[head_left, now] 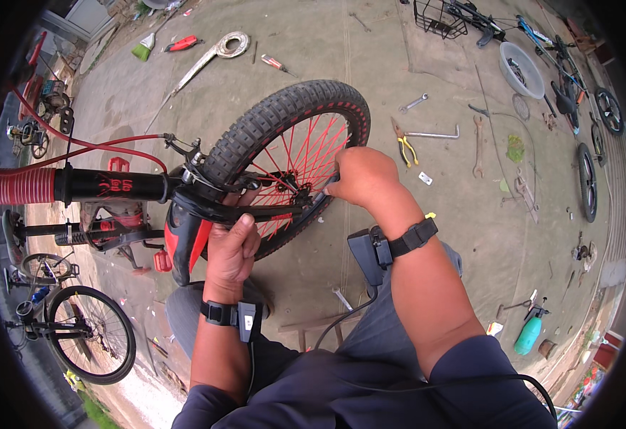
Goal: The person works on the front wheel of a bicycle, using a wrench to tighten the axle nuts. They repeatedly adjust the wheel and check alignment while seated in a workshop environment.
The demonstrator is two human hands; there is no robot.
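Wheel (285, 185) is seemingly being worked at fork (198, 203), left hand (232, 250) gripping fork, right hand (365, 176) clasping tyre (256, 127), next move probably calling for steady alignment.

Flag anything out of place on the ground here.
Loose tools lie scattered on the ground right of the right hand: yellow-handled pliers, an L-shaped bar and a long wrench. They look untidy, pointing different ways. I see no clear spill or damage.

A stained grey-green floor (313, 53) spreads across the frame's middle under soft, even light; a pale panel (86, 18) stands at upper left, green grass (98, 413) at lower left.
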